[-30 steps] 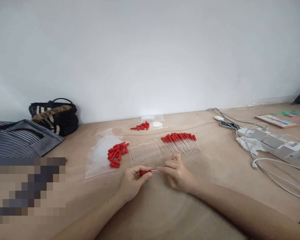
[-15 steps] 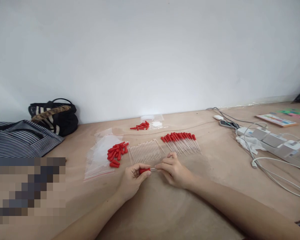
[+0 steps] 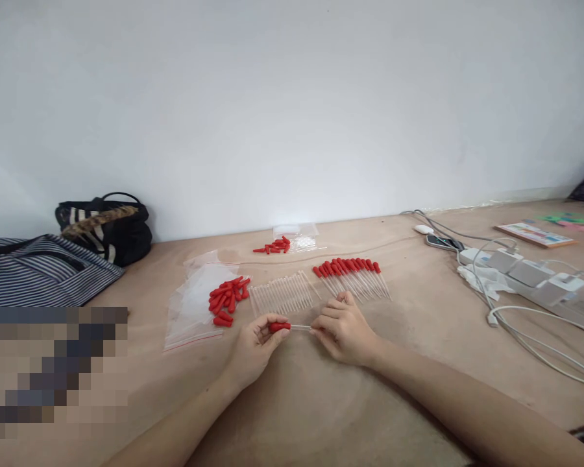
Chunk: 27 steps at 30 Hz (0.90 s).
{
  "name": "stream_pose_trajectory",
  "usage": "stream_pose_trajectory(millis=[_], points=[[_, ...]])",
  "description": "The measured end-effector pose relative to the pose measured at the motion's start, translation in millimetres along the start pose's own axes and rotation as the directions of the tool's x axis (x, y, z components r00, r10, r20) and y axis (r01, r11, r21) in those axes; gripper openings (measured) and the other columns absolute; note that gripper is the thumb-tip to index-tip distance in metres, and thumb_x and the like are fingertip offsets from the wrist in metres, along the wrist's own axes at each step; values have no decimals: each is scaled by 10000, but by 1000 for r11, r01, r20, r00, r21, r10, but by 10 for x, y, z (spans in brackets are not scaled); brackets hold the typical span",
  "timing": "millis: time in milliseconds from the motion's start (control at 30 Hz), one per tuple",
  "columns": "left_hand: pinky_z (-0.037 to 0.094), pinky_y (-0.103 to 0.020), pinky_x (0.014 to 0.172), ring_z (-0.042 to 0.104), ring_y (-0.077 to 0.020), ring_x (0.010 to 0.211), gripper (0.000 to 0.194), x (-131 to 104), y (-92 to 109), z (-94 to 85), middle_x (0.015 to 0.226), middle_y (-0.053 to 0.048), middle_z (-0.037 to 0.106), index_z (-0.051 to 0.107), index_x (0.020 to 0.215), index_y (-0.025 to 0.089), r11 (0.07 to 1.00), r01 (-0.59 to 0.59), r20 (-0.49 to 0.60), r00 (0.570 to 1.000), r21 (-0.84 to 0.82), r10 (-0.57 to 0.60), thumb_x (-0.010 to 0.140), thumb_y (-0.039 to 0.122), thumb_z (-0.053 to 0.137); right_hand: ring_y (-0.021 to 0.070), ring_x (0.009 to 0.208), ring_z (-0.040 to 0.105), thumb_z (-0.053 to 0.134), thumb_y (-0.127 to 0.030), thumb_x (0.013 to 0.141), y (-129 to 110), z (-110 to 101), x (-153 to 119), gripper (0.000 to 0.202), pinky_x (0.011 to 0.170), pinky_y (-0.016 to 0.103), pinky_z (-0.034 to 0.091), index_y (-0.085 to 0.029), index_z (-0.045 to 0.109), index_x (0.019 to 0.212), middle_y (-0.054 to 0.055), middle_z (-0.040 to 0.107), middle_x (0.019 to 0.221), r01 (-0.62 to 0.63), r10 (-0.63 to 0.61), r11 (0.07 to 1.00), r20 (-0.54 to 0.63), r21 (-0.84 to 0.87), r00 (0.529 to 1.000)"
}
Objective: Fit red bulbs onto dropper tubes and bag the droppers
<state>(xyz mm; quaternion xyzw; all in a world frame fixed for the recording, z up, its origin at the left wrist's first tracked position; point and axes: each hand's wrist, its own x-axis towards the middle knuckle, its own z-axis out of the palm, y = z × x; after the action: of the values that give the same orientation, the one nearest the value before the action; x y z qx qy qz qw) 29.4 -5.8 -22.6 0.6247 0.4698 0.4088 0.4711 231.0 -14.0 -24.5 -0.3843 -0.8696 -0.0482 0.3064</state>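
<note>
Between thumb and fingers my left hand [image 3: 257,347] pinches a red rubber dropper bulb [image 3: 279,327]. A clear dropper tube [image 3: 300,327] runs from the bulb's open end to my right hand [image 3: 343,331], whose fingers are closed on its other end. How deep the tube sits in the bulb is hidden. Beyond my hands lies a row of bare clear tubes [image 3: 282,294]. Right of it is a row of droppers with red bulbs fitted [image 3: 353,275]. Loose red bulbs [image 3: 228,295] are heaped to the left, partly on clear plastic bags [image 3: 189,318].
Farther back lie a small pile of red bulbs [image 3: 275,245] and thin clear tubes by another plastic bag [image 3: 296,229]. A power strip with chargers [image 3: 533,275] and white cables stand on the right. A striped bag [image 3: 48,269] and a black bag [image 3: 126,230] sit at the left.
My right hand has moved slightly right, away from my left, and more of the clear tube shows between them. My left hand keeps its hold on the bulb, shifting slightly.
</note>
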Motion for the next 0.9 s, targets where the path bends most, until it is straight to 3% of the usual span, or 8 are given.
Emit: stream_pose_trajectory(millis=[200,400,500,567,633,733,800,900], points=[[517,-257,599,617,-144,593,145,21,-34,-24,644,-10,657,629,741,161,999,-52,55,997,14,52,665,282,609,118,629,447,473,-215,792,-2,-10,5,168,671,316,196,-161,583,678,1,582,603,5,-5,1000,13,6,1000],[520,-282,647,616,-151,626,168,28,-63,-33,689,-21,657,618,755,160,1000,-31,69,997,3,31,679,308,592,116,619,448,474,-229,790,-15,0,-4,175,669,313,197,-162,580,668,-1,582,593,0,0,1000,-4,20,1000],[508,-303,709,612,-168,742,241,8,-91,-48,790,-36,647,593,913,171,997,-62,81,995,46,58,719,312,566,116,626,462,480,-230,780,-11,-9,-11,162,681,311,200,-170,581,668,-6,592,604,-27,27,999,-5,22,1000],[500,-309,725,583,-170,819,410,-9,-106,-68,935,-51,601,497,1109,200,983,-129,35,991,130,125,722,308,578,119,634,476,478,-233,776,31,-23,2,172,695,312,202,-173,581,651,-5,596,602,-127,127,992,-19,-8,992],[495,-306,696,546,-166,823,555,-19,-106,-91,1030,-60,531,391,1216,235,932,-208,-26,974,297,225,709,313,603,126,636,494,471,-246,774,111,-34,40,203,701,314,203,-173,578,618,2,603,599,-317,314,946,-47,-75,948],[468,-287,626,503,-158,752,488,-18,-78,-116,977,-48,508,418,1176,243,798,-279,-46,933,535,357,725,319,590,156,660,528,459,-261,766,263,-21,145,227,706,323,207,-179,585,595,17,621,607,-579,578,794,-62,-185,814],[452,-283,623,492,-155,722,376,-14,-53,-123,911,-35,513,470,1105,231,740,-312,-31,912,596,410,746,300,561,179,694,548,453,-266,760,342,11,226,227,727,335,209,-184,600,608,27,633,624,-653,666,717,-37,-245,745],[442,-282,647,499,-152,715,244,-12,-27,-126,897,-29,513,533,1000,222,700,-348,8,898,624,439,761,273,536,195,719,561,443,-279,758,386,79,330,236,757,355,208,-184,622,637,48,649,662,-684,717,665,-2,-301,697]])
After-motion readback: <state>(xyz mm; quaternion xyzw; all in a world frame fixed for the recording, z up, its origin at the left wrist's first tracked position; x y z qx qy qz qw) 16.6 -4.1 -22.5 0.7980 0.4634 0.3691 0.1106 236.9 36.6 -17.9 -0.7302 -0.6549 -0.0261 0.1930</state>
